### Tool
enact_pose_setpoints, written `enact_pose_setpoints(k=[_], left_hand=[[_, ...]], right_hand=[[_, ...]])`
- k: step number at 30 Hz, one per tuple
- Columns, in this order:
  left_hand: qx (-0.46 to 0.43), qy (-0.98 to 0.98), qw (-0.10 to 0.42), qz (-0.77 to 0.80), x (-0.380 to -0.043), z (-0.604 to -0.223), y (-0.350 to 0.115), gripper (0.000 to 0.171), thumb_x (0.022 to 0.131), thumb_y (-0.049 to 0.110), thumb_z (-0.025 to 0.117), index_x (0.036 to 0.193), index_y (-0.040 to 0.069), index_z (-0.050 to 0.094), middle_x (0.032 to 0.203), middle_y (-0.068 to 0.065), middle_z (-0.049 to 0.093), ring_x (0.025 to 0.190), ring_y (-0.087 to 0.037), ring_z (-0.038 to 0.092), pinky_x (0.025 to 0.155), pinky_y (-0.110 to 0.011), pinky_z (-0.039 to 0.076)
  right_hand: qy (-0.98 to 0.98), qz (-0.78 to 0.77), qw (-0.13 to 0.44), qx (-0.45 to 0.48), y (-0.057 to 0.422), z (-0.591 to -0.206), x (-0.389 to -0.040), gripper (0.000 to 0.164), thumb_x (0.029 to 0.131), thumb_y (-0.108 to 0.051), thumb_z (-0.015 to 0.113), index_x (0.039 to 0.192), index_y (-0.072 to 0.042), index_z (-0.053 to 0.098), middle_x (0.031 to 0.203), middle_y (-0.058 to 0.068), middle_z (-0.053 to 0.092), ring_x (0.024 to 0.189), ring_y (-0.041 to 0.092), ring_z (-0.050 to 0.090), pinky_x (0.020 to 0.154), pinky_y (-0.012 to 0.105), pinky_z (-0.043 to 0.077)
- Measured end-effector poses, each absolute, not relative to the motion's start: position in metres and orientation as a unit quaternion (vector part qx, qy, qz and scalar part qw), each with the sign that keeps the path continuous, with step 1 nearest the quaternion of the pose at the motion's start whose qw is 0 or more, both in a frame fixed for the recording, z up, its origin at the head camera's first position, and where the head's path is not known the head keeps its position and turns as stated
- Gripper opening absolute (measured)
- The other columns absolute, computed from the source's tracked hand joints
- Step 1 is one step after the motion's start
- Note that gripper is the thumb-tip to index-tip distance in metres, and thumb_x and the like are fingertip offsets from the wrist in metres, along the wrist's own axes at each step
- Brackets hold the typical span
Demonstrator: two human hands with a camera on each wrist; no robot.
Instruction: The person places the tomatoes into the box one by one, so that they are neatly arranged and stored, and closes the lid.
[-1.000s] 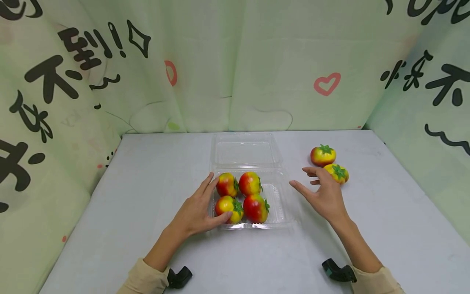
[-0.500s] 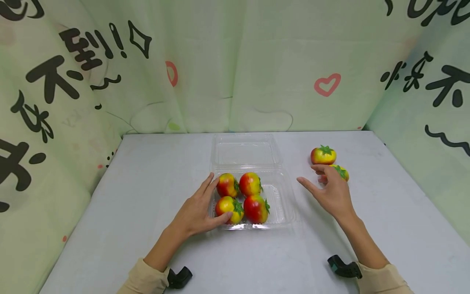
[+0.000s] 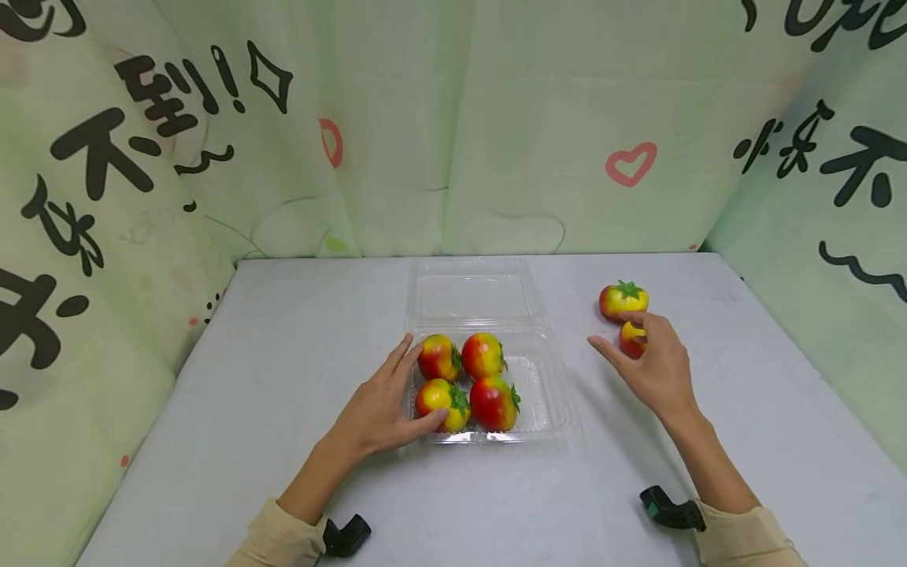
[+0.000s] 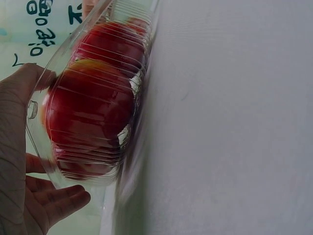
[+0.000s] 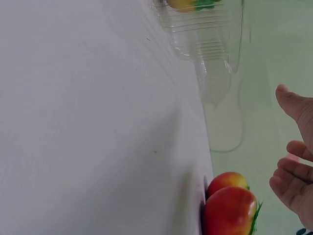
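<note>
In the head view a clear plastic clamshell box lies with its lid folded back. Several red-and-yellow, tomato-like fruits with green leafy tops sit in its left part. My left hand is spread around the box's front-left corner, fingers along the side, thumb over the front rim. Through the box wall the left wrist view shows red fruits. My right hand, fingers parted, hovers over the nearer loose fruit and partly covers it. Just behind lies another loose fruit.
A white-covered table carries everything. Pale green curtains with black writing and red hearts hang behind it and at both sides. Black wrist devices sit at both cuffs.
My right hand has moved right and slightly back, over the nearer loose fruit, whose leafy top is now covered. The left hand and the box have stayed in place.
</note>
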State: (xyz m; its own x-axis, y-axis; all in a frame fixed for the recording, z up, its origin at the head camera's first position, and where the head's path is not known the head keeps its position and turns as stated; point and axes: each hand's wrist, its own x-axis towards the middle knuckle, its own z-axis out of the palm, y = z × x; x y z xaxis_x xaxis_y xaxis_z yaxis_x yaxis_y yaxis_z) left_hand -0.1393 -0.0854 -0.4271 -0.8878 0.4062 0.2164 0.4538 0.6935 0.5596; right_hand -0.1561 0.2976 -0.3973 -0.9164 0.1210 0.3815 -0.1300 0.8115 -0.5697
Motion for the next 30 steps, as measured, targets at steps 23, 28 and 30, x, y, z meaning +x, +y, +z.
enact_pose_setpoints(k=[23,28,30], left_hand=[[-0.237,-0.918,0.039,-0.315,-0.141,-0.430,-0.086,0.095,0.084,0.050,0.075,0.159,0.007,0.036,0.165,-0.016,0.031,0.131,-0.040,0.057,0.100,-0.053,0.054],[-0.235,-0.919,0.037,-0.316,-0.141,-0.430,-0.086,0.095,0.084,0.050,0.075,0.159,0.008,0.035,0.166,-0.015,0.030,0.132,-0.039,0.057,0.101,-0.052,0.054],[-0.234,-0.919,0.037,-0.316,-0.141,-0.430,-0.086,0.095,0.084,0.050,0.075,0.159,0.008,0.035,0.166,-0.015,0.031,0.133,-0.039,0.057,0.101,-0.052,0.054]], right_hand=[[-0.933,0.302,0.196,-0.017,0.319,-0.404,-0.166,0.062,0.088,-0.028,0.081,0.130,0.010,0.055,0.131,0.033,0.052,0.120,0.049,0.047,0.099,0.069,0.041],[-0.938,0.294,0.182,-0.027,0.324,-0.407,-0.168,0.063,0.088,-0.028,0.081,0.130,0.011,0.055,0.132,0.034,0.052,0.121,0.050,0.047,0.101,0.069,0.041],[-0.940,0.291,0.178,-0.031,0.326,-0.408,-0.169,0.063,0.089,-0.028,0.081,0.130,0.011,0.054,0.132,0.034,0.052,0.121,0.050,0.047,0.102,0.069,0.041]])
